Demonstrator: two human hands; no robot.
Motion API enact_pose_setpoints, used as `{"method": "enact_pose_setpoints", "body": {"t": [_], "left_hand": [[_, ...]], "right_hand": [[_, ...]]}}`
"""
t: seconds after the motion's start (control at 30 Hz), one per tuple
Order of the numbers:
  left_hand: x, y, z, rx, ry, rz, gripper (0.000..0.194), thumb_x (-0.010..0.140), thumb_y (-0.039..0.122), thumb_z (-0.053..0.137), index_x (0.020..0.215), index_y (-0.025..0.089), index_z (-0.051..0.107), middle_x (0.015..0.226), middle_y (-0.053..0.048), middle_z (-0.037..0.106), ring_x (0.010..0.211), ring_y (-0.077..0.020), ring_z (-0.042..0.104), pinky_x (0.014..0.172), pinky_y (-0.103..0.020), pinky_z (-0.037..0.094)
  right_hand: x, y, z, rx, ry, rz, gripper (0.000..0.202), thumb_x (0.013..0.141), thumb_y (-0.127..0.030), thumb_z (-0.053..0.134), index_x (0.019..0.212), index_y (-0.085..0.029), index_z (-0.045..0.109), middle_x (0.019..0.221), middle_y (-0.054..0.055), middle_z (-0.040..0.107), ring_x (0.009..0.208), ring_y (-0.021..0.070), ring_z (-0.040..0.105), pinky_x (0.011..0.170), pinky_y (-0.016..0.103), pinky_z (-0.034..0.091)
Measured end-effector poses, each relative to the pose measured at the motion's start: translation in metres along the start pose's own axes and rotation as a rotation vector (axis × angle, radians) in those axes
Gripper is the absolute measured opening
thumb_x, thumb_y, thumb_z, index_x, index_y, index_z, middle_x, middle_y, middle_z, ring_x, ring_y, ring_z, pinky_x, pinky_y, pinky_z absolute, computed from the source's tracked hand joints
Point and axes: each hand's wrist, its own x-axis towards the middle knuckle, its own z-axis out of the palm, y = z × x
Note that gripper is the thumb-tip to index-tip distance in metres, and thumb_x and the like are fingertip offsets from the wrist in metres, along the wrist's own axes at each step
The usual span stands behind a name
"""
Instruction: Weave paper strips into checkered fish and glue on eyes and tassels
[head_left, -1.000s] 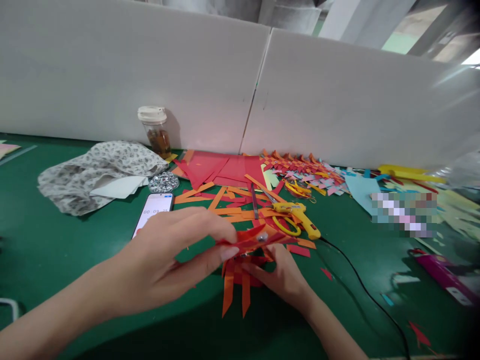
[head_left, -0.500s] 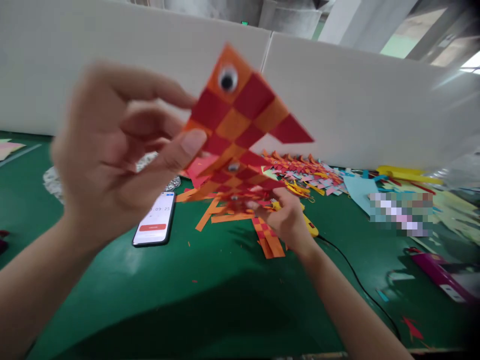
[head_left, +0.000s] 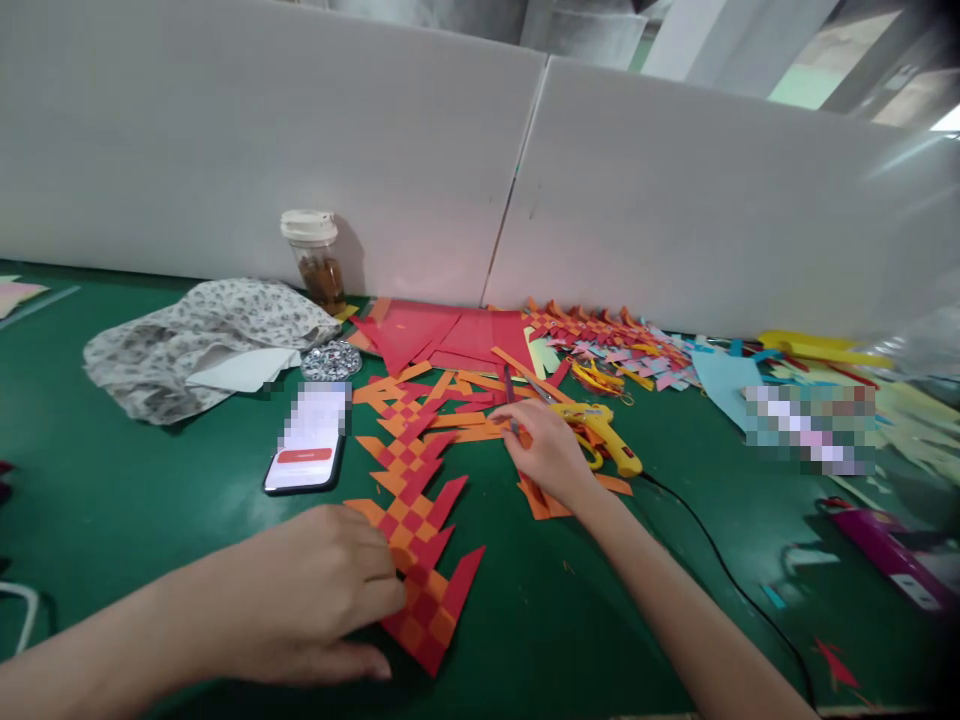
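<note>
A chain of woven red and orange paper fish (head_left: pixel 412 520) lies on the green table, pointed tip towards me, no googly eyes showing on its upper side. My left hand (head_left: pixel 330 590) is at its near left edge, fingers bent over the paper and thumb held apart. My right hand (head_left: pixel 551 445) is further off, fingers closed at the top of another woven red and orange paper piece (head_left: pixel 541 500), which it partly covers. Orange paper strips (head_left: pixel 469 428) lie beside those fingers. A yellow glue gun (head_left: pixel 611 440) sits just right of my right hand.
A phone (head_left: pixel 311 440), a patterned cloth (head_left: pixel 202 345) and a lidded drink cup (head_left: pixel 319 260) stand or lie left. Red paper sheets (head_left: pixel 450 335) and finished woven pieces (head_left: pixel 592 325) lie at the back by the white partition (head_left: pixel 375 150). A black cable (head_left: pixel 712 550) runs right.
My left hand has lowered the fish chain from before the camera onto the table, its eyes no longer visible. My right hand has left the chain and moved onto the other woven piece.
</note>
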Motion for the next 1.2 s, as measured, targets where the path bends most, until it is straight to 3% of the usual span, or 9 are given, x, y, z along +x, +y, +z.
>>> {"method": "enact_pose_setpoints", "body": {"t": [0.1, 0.2, 0.27, 0.37, 0.47, 0.67, 0.87, 1.07, 1.2], "left_hand": [[-0.002, -0.001, 0.017, 0.031, -0.105, -0.002, 0.015, 0.09, 0.032, 0.053, 0.083, 0.021, 0.059, 0.072, 0.001, 0.066, 0.065, -0.018, 0.062, 0.057, -0.032, 0.044], [0.001, -0.007, 0.022, 0.101, -0.067, -0.061, 0.021, 0.094, 0.024, 0.044, 0.082, 0.02, 0.06, 0.073, -0.001, 0.067, 0.066, -0.0184, 0.063, 0.058, -0.031, 0.045], [0.004, -0.008, 0.026, 0.129, -0.005, -0.096, 0.021, 0.095, 0.023, 0.042, 0.094, 0.019, 0.062, 0.089, -0.004, 0.071, 0.08, -0.0195, 0.066, 0.07, -0.032, 0.049], [0.004, -0.007, 0.038, 0.176, 0.053, -0.215, 0.034, 0.094, 0.032, 0.047, 0.123, 0.016, 0.055, 0.123, -0.009, 0.064, 0.11, -0.0249, 0.061, 0.092, -0.038, 0.047], [0.0, -0.005, 0.051, 0.207, 0.015, -0.334, 0.061, 0.092, 0.051, 0.044, 0.137, 0.011, 0.043, 0.14, -0.015, 0.048, 0.125, -0.0292, 0.05, 0.102, -0.042, 0.042], [0.005, -0.009, 0.062, 0.083, -0.13, -0.392, 0.073, 0.093, 0.061, 0.026, 0.144, 0.009, 0.033, 0.15, -0.015, 0.027, 0.138, -0.0297, 0.028, 0.109, -0.046, 0.033], [0.038, -0.03, 0.065, -0.02, -0.082, -0.452, 0.073, 0.094, 0.059, 0.026, 0.145, 0.007, 0.03, 0.151, -0.016, 0.025, 0.14, -0.028, 0.026, 0.111, -0.046, 0.031], [0.056, -0.038, 0.057, 0.062, 0.124, -0.344, 0.043, 0.098, 0.032, 0.032, 0.132, 0.011, 0.049, 0.145, -0.013, 0.043, 0.136, -0.0262, 0.035, 0.111, -0.046, 0.032], [0.049, -0.013, 0.06, -0.011, 0.228, -0.034, 0.032, 0.093, 0.02, 0.041, 0.12, 0.016, 0.058, 0.12, -0.007, 0.066, 0.109, -0.0201, 0.061, 0.102, -0.038, 0.044]], "right_hand": [[-0.011, -0.003, -0.005, -0.029, 0.021, 0.037, 0.022, 0.079, -0.008, 0.049, 0.093, -0.019, 0.062, 0.089, 0.008, 0.069, 0.087, 0.023, 0.063, 0.079, 0.037, 0.05], [-0.019, -0.012, -0.007, -0.079, 0.01, 0.023, 0.018, 0.083, -0.013, 0.05, 0.094, -0.02, 0.062, 0.089, 0.007, 0.069, 0.087, 0.0234, 0.062, 0.078, 0.037, 0.05], [-0.023, -0.016, -0.007, -0.119, 0.01, 0.002, 0.016, 0.084, -0.016, 0.05, 0.094, -0.02, 0.062, 0.089, 0.007, 0.069, 0.087, 0.0239, 0.062, 0.078, 0.037, 0.049], [-0.029, -0.012, -0.009, -0.177, 0.059, 0.017, 0.015, 0.086, -0.019, 0.05, 0.093, -0.021, 0.063, 0.089, 0.007, 0.07, 0.087, 0.0242, 0.063, 0.08, 0.039, 0.048], [-0.037, 0.001, -0.013, -0.211, 0.152, 0.081, 0.014, 0.086, -0.023, 0.051, 0.093, -0.021, 0.062, 0.089, 0.008, 0.069, 0.086, 0.0241, 0.063, 0.079, 0.039, 0.049], [-0.048, 0.019, -0.018, -0.212, 0.262, 0.21, 0.011, 0.086, -0.026, 0.052, 0.089, -0.021, 0.061, 0.088, 0.008, 0.068, 0.087, 0.0237, 0.064, 0.077, 0.038, 0.05], [-0.05, 0.015, -0.014, -0.206, 0.336, 0.236, 0.01, 0.086, -0.027, 0.053, 0.09, -0.021, 0.06, 0.089, 0.007, 0.068, 0.086, 0.0228, 0.063, 0.078, 0.038, 0.049], [-0.058, 0.033, -0.024, -0.416, 0.383, 0.261, 0.019, 0.084, -0.031, 0.056, 0.1, -0.02, 0.056, 0.099, 0.012, 0.065, 0.096, 0.0287, 0.058, 0.085, 0.044, 0.045], [-0.068, 0.056, -0.028, -0.515, 0.293, 0.41, 0.038, 0.08, -0.042, 0.058, 0.106, -0.016, 0.054, 0.102, 0.016, 0.06, 0.096, 0.032, 0.055, 0.083, 0.046, 0.045]]}}
